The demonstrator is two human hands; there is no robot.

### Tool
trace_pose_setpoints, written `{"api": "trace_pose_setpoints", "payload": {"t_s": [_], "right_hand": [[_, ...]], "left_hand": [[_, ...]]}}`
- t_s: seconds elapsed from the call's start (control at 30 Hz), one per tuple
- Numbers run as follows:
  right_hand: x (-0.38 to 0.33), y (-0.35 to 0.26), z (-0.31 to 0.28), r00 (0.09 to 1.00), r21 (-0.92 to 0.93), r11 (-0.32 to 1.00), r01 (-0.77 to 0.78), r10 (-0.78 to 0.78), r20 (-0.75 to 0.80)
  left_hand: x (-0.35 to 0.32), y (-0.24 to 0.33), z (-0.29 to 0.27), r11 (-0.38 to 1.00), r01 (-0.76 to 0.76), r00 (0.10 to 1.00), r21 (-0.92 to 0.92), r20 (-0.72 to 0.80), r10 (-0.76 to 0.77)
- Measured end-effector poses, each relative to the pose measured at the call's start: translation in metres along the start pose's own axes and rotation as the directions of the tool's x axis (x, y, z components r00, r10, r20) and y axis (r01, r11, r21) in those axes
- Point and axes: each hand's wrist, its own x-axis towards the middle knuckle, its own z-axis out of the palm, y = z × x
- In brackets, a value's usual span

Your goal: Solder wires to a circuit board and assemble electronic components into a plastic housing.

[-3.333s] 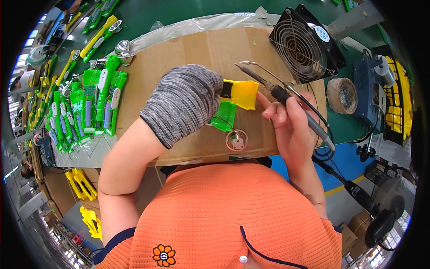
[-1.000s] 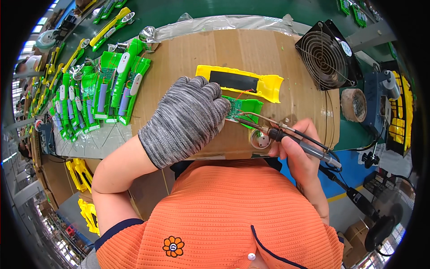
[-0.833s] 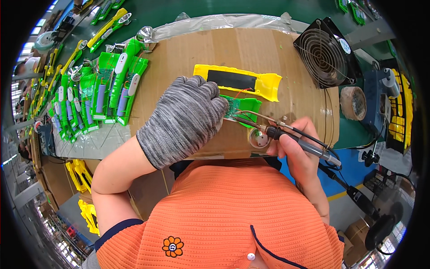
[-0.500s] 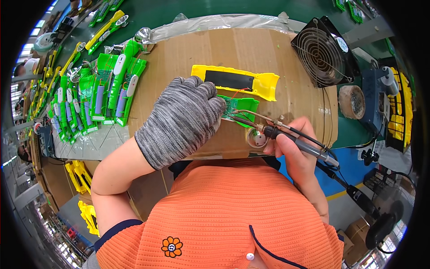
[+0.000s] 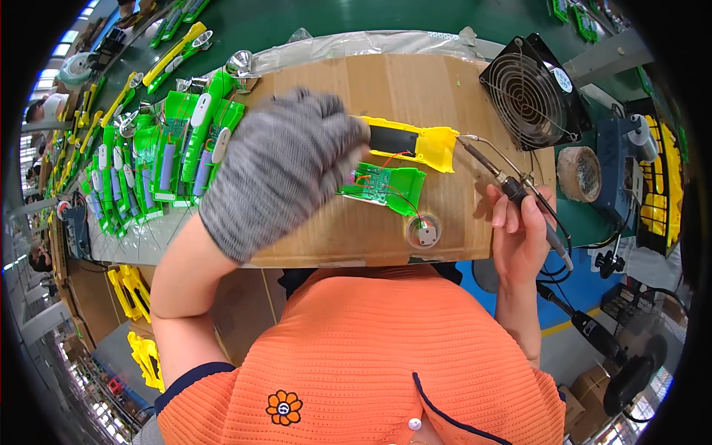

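Observation:
My right hand (image 5: 521, 233) is closed round the handle of a soldering iron (image 5: 513, 190). A thin curved metal tube runs beside the iron's tip, which is raised near the end of a yellow plastic shell (image 5: 437, 148). My left hand (image 5: 274, 170), in a grey knitted glove, is smeared by motion and hides the left ends of the yellow shell and a green housing (image 5: 409, 184). Whether its fingers hold anything does not show. Inside the green housing lies a circuit board (image 5: 377, 183) with red wires. One wire runs to a small round lamp head (image 5: 425, 233).
Several green housings (image 5: 194, 152) with batteries and reflectors stand piled at the left. A black fan (image 5: 528, 93) stands at the back right, near a round tub (image 5: 579, 173) and a blue device (image 5: 617, 167). Cardboard (image 5: 326, 248) covers the work surface.
The soldering iron has lifted off the circuit board and moved right and farther away. My left hand has shifted left, uncovering more of the board; the lamp head now shows plainly.

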Motion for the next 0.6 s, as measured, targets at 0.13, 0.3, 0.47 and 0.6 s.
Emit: {"api": "trace_pose_setpoints", "payload": {"t_s": [0.13, 0.3, 0.47, 0.6], "right_hand": [[0.003, 0.006, -0.004, 1.0, 0.066, 0.998, -0.008, 0.007, 0.021], [0.001, 0.002, -0.009, 1.0, 0.068, 0.997, 0.026, -0.025, -0.008], [0.004, 0.003, -0.002, 0.999, 0.093, 0.996, 0.002, 0.002, -0.043], [0.006, -0.004, 0.001, 0.999, 0.075, 0.997, -0.006, 0.01, -0.05]], "left_hand": [[0.025, -0.044, 0.028, 0.995, -0.039, 0.974, 0.087, 0.226, 0.019], [0.02, -0.019, -0.001, 0.956, -0.231, 0.911, 0.183, 0.386, 0.146], [-0.037, -0.018, 0.036, 0.93, -0.291, 0.942, 0.223, 0.235, 0.238], [0.016, -0.061, -0.005, 0.931, -0.157, 0.972, 0.329, 0.218, 0.086]]}}
